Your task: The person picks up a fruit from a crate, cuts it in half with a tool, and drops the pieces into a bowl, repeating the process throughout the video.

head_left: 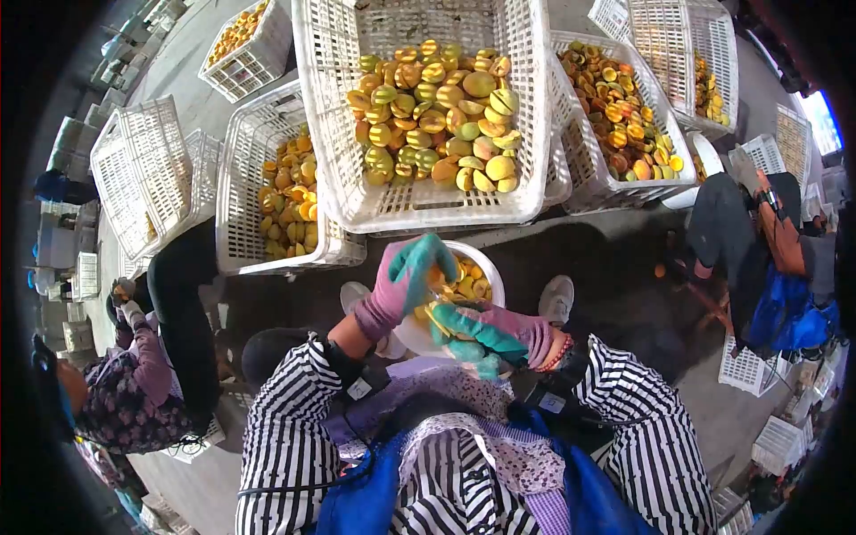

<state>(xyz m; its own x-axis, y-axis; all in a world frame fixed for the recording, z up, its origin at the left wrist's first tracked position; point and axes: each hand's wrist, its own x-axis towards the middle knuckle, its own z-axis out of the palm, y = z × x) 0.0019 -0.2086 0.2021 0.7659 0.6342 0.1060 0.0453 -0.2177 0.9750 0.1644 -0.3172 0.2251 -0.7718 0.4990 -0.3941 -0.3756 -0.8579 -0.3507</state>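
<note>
My left hand [408, 275], in a pink and green glove, is closed around an orange-yellow piece of peach-like fruit [439, 276] above a white bucket [496, 273]. Lower and to the right, my right hand [490, 333] is gloved alike, its fingers curled in at the bucket's near rim. Something thin and yellow shows by its fingertips, but what it grips I cannot make out. Cut yellow fruit pieces [473, 283] lie inside the bucket. Just beyond it, a large white crate [428, 217] holds many halved or scored fruits [437, 116].
More fruit crates stand at the left [230, 192] and right [580, 183], with stacked crates [143, 169] farther left. A person [134, 383] sits at my left. Another person's dark-clothed legs [727, 223] are at my right, beside a blue cloth [789, 312].
</note>
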